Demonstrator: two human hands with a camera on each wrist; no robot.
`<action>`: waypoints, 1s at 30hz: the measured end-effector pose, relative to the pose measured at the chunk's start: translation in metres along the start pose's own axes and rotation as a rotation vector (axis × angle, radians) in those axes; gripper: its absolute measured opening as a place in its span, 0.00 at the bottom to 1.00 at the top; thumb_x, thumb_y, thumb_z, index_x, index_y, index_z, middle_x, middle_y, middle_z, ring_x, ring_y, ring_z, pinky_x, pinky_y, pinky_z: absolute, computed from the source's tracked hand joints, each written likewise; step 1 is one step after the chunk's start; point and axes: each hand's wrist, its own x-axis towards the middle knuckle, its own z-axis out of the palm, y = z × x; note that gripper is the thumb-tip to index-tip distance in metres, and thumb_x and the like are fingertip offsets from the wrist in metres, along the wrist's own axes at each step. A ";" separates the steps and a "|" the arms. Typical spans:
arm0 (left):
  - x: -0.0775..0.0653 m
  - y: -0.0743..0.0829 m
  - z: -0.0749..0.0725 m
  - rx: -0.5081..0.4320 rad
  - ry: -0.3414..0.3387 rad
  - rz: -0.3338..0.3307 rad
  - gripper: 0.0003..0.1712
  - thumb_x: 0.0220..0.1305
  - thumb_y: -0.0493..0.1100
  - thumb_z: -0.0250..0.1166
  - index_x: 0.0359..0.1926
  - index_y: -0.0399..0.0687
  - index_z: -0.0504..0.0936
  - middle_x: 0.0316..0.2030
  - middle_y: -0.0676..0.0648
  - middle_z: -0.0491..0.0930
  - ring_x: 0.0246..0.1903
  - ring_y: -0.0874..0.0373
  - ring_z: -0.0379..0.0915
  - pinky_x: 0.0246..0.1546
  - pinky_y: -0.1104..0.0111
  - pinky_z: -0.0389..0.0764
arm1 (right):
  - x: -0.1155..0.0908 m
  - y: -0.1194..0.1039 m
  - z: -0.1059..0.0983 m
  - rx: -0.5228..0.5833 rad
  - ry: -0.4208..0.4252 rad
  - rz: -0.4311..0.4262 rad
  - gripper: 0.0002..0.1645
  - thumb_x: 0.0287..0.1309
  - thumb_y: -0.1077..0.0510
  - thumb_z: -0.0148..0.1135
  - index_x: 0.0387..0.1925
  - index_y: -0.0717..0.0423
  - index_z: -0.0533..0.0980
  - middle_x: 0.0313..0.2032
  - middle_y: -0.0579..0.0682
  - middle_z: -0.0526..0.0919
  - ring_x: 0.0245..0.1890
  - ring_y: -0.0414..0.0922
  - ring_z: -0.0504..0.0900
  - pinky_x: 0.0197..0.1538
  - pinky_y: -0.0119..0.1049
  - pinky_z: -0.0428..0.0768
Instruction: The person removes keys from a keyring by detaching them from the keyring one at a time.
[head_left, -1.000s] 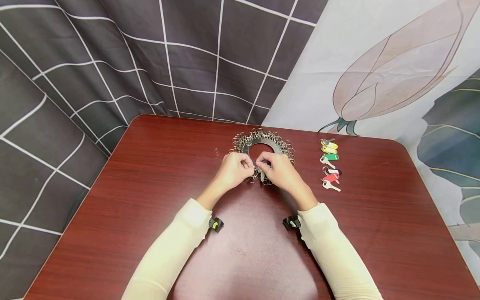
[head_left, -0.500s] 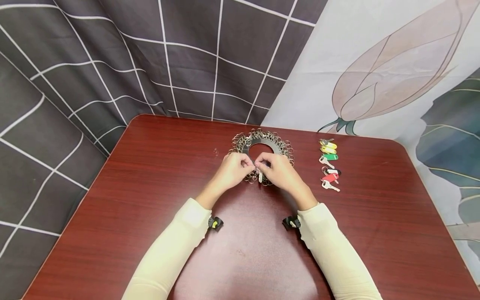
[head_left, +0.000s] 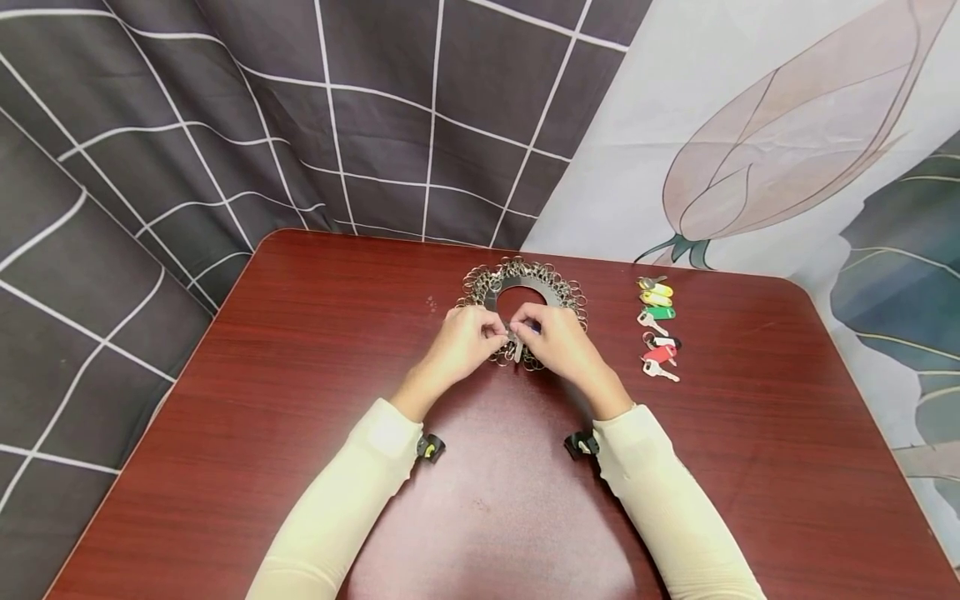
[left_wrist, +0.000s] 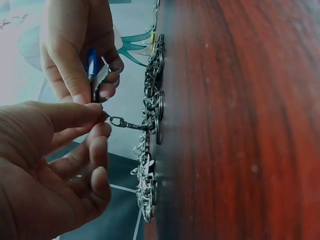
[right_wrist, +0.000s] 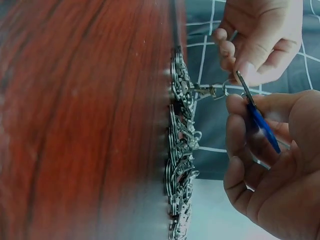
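A ring-shaped dark holder (head_left: 550,290) lies on the table, its edge crowded with metal clasps and split rings. Both hands meet over its near side. My left hand (head_left: 472,335) pinches a small key ring between thumb and forefinger; a swivel clasp (left_wrist: 118,121) runs from there down to the holder. In my right hand (head_left: 558,337) is a blue key tag (right_wrist: 263,127) with a metal key (left_wrist: 102,75) beside it. The right fingertips touch or nearly touch the left ones at the ring. How the key and ring join is hidden by the fingertips.
On the right of the table a column of tagged keys holds yellow tags (head_left: 657,298), a green tag (head_left: 660,313), a black-and-white tag (head_left: 664,342) and a red tag (head_left: 660,354). A dark checked curtain (head_left: 390,125) and a flowered curtain (head_left: 750,167) stand behind the table.
The key hanging between the hands has shifted slightly left and tilted. Both hands make small finger movements in almost the same place. The tagged keys on the right have stayed put.
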 end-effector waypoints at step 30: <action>-0.001 0.000 0.002 -0.079 0.023 -0.078 0.06 0.54 0.40 0.70 0.23 0.50 0.83 0.22 0.52 0.82 0.25 0.61 0.75 0.33 0.65 0.79 | -0.001 -0.004 0.001 0.022 -0.002 -0.023 0.05 0.61 0.58 0.63 0.32 0.54 0.82 0.29 0.49 0.86 0.22 0.43 0.73 0.31 0.39 0.75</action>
